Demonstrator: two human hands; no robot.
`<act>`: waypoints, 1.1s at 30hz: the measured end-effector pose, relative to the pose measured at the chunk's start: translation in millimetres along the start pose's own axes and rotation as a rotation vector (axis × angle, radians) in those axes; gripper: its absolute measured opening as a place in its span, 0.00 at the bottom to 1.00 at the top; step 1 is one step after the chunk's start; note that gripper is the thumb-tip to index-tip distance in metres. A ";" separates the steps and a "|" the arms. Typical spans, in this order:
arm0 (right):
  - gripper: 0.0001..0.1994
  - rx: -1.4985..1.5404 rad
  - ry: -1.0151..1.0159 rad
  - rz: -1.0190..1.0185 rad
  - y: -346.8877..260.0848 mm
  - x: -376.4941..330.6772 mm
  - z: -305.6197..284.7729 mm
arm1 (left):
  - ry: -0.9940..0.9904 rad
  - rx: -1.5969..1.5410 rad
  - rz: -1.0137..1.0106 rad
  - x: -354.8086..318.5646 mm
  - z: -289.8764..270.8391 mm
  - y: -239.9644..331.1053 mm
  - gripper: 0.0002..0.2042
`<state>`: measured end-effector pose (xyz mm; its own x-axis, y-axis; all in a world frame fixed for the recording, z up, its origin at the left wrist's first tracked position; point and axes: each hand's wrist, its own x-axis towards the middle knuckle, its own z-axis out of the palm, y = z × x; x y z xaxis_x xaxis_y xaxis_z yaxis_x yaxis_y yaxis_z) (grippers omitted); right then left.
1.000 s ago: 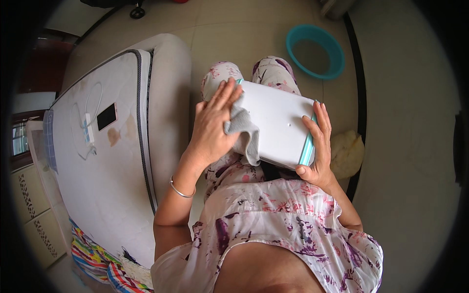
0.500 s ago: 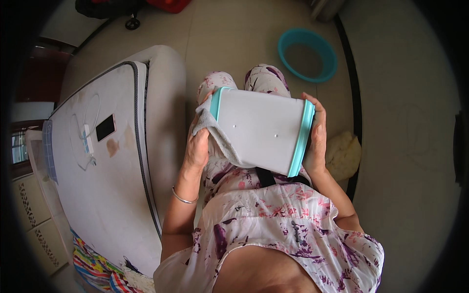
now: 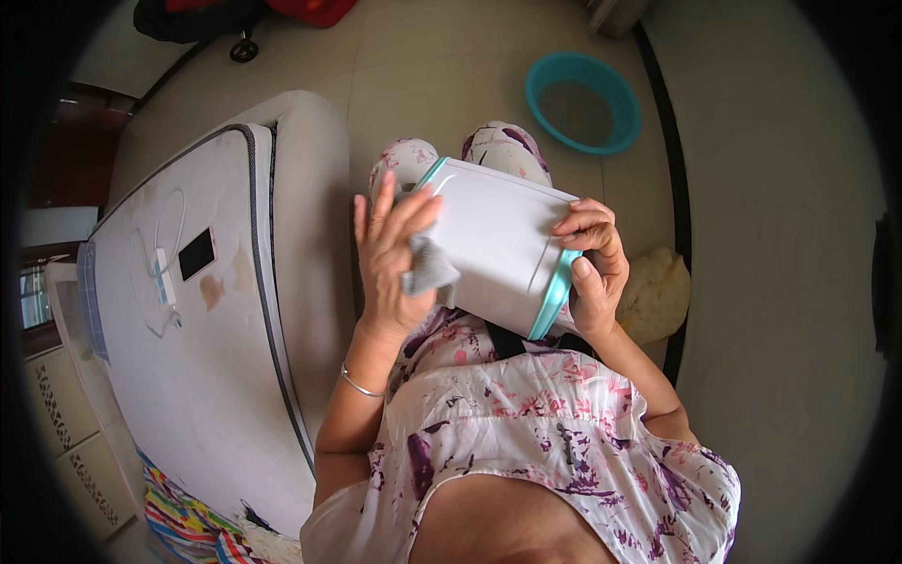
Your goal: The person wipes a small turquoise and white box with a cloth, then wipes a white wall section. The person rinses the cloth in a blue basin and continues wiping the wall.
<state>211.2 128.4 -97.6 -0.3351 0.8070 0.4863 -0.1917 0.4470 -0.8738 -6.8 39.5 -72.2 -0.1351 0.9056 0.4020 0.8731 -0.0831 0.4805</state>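
A light grey plastic box (image 3: 503, 235) with turquoise rims at its two ends rests tilted on my lap. My right hand (image 3: 597, 258) grips its right end, fingers bent over the upper edge and thumb by the turquoise rim. At the other end is my left hand (image 3: 390, 258), fingers spread and slightly blurred. A bunched grey cloth (image 3: 432, 267) is caught against that palm, by the thumb side, close to the box's left face. How firmly the cloth is held is partly hidden.
To my left is a bare mattress (image 3: 197, 357) with a phone (image 3: 198, 255) and a white power strip with cable (image 3: 166, 275). A turquoise basin (image 3: 625, 132) stands on the floor ahead right. A pale yellowish bundle (image 3: 658, 296) lies near the right wall.
The box has been turned on my lap, so another face shows. My left hand has come off its left end and opened its fingers, cloth bunched at the palm. My right fingers moved over the top.
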 end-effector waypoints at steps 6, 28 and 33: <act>0.09 -0.037 0.008 -0.025 -0.2 0.4 1.4 | -0.161 0.040 0.092 14.0 -3.9 20.1 0.26; 0.07 -0.094 -0.085 0.018 -14.5 2.9 -4.7 | -0.343 -0.006 -0.015 34.3 -27.4 -14.1 0.25; 0.21 -0.005 0.015 0.146 -11.5 -4.6 -1.4 | -0.157 -0.646 -0.435 -9.2 -21.4 -52.7 0.20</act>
<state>216.2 120.1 -89.8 -0.3448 0.8692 0.3544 -0.1371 0.3268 -0.9351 -61.6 26.7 -84.5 -0.2923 0.9562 -0.0168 0.3060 0.1102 0.9456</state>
